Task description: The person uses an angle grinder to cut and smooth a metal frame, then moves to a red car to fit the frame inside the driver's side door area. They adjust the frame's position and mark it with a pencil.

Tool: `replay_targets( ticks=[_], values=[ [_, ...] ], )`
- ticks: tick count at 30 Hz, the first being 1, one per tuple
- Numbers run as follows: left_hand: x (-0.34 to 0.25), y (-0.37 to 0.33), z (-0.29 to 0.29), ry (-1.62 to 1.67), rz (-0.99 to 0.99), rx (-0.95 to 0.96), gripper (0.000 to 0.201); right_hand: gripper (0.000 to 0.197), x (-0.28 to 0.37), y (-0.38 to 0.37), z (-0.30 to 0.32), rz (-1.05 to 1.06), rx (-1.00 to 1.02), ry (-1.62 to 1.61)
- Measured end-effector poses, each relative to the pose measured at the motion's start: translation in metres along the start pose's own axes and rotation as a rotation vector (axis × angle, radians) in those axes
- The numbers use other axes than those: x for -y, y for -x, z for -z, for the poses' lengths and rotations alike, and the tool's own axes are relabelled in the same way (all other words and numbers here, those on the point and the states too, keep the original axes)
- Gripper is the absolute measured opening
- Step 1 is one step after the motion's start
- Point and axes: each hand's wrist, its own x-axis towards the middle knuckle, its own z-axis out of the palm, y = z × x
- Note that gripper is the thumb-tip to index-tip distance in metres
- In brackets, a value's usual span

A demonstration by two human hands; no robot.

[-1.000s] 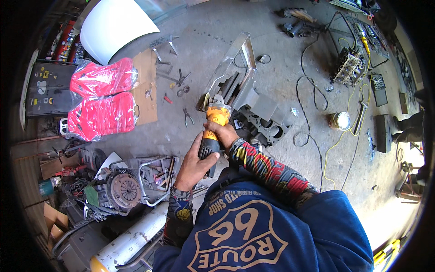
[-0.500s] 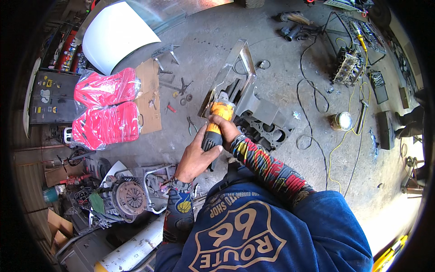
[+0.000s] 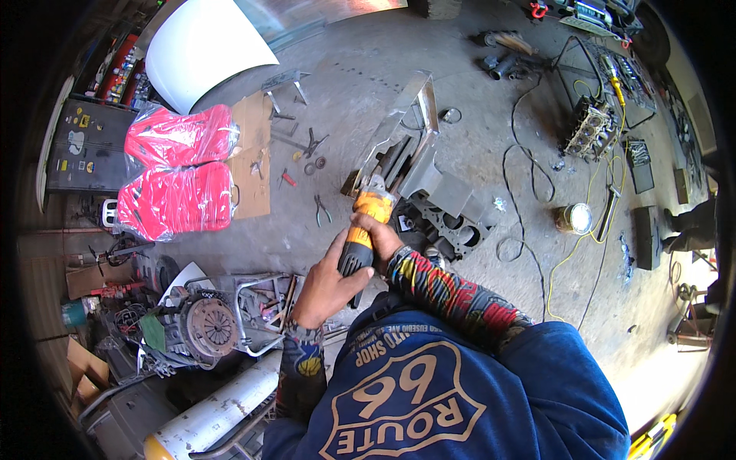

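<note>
A yellow and black angle grinder (image 3: 373,207) is in both my hands, its head pointing away from me. My left hand (image 3: 326,285) wraps the black rear end of its body. My right hand (image 3: 381,236) grips the yellow part nearer the head. The grinder's head lies against or just over the near part of a bare metal frame (image 3: 424,96) of welded plates; the disc cannot be made out. Right of it, a grey metal piece (image 3: 441,192) rests above a dark engine block (image 3: 460,230).
Pliers (image 3: 322,210) lie on the floor left of the frame. Red plastic-wrapped seats (image 3: 180,201) stand on cardboard further left. A clutch assembly (image 3: 211,328) sits among parts at the lower left. A can (image 3: 575,218), cables (image 3: 529,146) and a cylinder head (image 3: 590,126) are at the right.
The whole view has shifted slightly. Both hands keep their hold on the grinder, and its head stays at about the same place on the metal frame.
</note>
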Motion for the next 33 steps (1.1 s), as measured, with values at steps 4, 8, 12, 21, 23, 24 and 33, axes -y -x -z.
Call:
replay_targets(
  ticks=[4, 8, 12, 21, 23, 24, 33],
  values=[
    [-0.013, -0.023, 0.003, -0.187, 0.055, 0.004, 0.087, 0.035, 0.019, -0.015, 0.002, 0.054, 0.084, -0.167],
    [-0.012, -0.024, 0.004, -0.144, 0.173, 0.057, 0.088, 0.035, 0.019, -0.019, 0.002, 0.052, 0.098, -0.155],
    [0.02, 0.003, 0.011, 0.095, 0.04, 0.062, 0.088, 0.043, -0.005, -0.006, -0.006, 0.051, -0.169, 0.173],
    [0.054, -0.014, -0.036, -0.114, 0.021, -0.278, 0.083, 0.095, -0.003, 0.033, -0.028, 0.355, -0.456, 0.93],
    [0.06, -0.033, -0.041, 0.004, -0.02, -0.268, 0.079, 0.094, 0.008, 0.032, -0.03, 0.375, -0.479, 0.984],
    [0.063, -0.041, -0.041, 0.058, -0.059, -0.241, 0.077, 0.093, 0.014, 0.031, -0.03, 0.382, -0.492, 1.011],
    [0.066, -0.081, -0.038, 0.206, -0.099, -0.153, 0.066, 0.087, 0.037, 0.012, -0.025, 0.453, -0.524, 1.003]
  ],
)
